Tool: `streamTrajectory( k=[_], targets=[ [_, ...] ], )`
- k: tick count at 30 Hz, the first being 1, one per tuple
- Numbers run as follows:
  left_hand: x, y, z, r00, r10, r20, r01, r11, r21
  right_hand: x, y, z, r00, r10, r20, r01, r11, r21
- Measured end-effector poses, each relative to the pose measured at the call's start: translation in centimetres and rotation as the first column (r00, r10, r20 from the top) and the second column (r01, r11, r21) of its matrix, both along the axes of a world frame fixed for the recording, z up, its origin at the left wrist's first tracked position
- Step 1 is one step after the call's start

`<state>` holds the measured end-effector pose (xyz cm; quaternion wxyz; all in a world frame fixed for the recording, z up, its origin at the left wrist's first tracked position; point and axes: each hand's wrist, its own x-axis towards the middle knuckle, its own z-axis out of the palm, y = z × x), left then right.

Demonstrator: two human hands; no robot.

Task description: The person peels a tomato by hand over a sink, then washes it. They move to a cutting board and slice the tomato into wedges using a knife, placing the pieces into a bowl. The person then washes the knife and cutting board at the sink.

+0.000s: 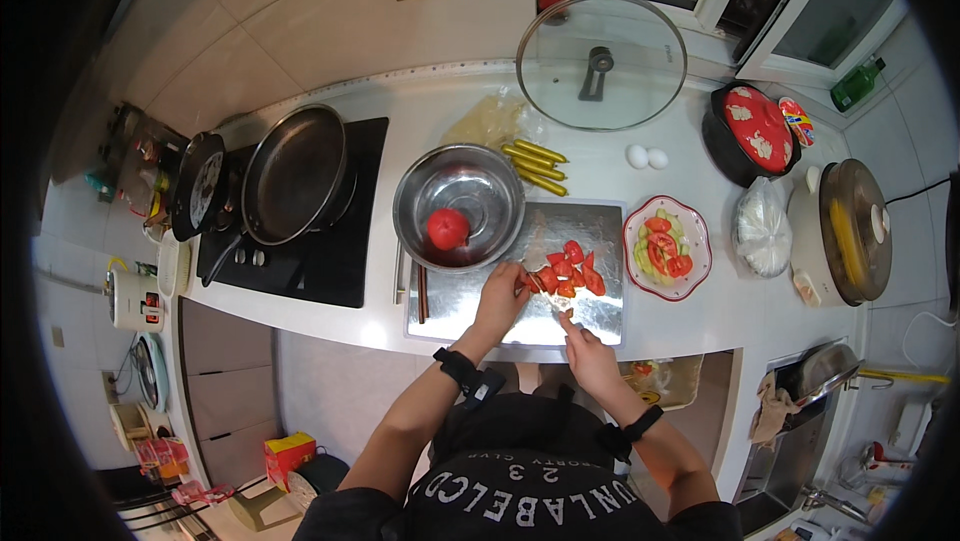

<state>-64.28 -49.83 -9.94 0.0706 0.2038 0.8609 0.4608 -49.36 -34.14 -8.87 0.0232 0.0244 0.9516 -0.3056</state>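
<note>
Cut tomato pieces (566, 271) lie on a metal cutting board (450, 316). My left hand (504, 301) has its fingertips at the left edge of the pieces; whether it grips one is unclear. Below the pile, my right hand (589, 353) points a finger at a small orange-red bit (568, 313); its curled fingers hide whatever may be in them. A steel bowl (480, 158) holding a whole tomato (448, 229) overlaps the board's upper left. Right of the board, a red-rimmed plate (705, 256) bears tomato slices and pale green pieces. Brown chopsticks (423, 295) rest at the board's left side.
Two eggs (647, 158), several yellow-green wrapped sticks (536, 166) and a glass lid (600, 61) are behind the board. Two pans stand on the black cooktop (352, 241) at left. A red-lidded pot (754, 132), a plastic bag (762, 230) and an electric cooker (855, 233) stand right.
</note>
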Motion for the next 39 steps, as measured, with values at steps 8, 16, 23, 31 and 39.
streamTrajectory(
  k=[8, 16, 23, 31, 39],
  targets=[
    [0.0, 0.1, -0.5, 1.0, -0.003, 0.012, 0.003, 1.0, 0.024, -0.6, -0.2, -0.8, 0.995, 0.034, 0.093, -0.042, 0.996, 0.079],
    [-0.8, -0.8, -1.3, 1.0, -0.024, -0.006, 0.024, 0.999, 0.041, 1.5, 1.6, 2.1, 0.968, 0.049, 0.245, -0.082, 0.989, 0.125],
    [-1.0, -3.3, 0.8, 0.992, -0.117, -0.036, 0.117, 0.993, 0.001, 0.7, 1.6, 5.2, 0.996, -0.088, -0.035, 0.085, 0.994, -0.067],
    [-1.5, -6.4, 1.3, 1.0, -0.021, 0.02, 0.022, 0.999, -0.042, -12.0, -5.3, 7.8, 0.984, -0.02, -0.177, 0.029, 0.998, 0.051],
    [-2.9, -10.6, 0.4, 0.997, -0.052, 0.057, 0.047, 0.995, 0.087, -17.1, -9.6, 4.9, 0.961, 0.036, -0.275, 0.006, 0.989, 0.149]
  ],
)
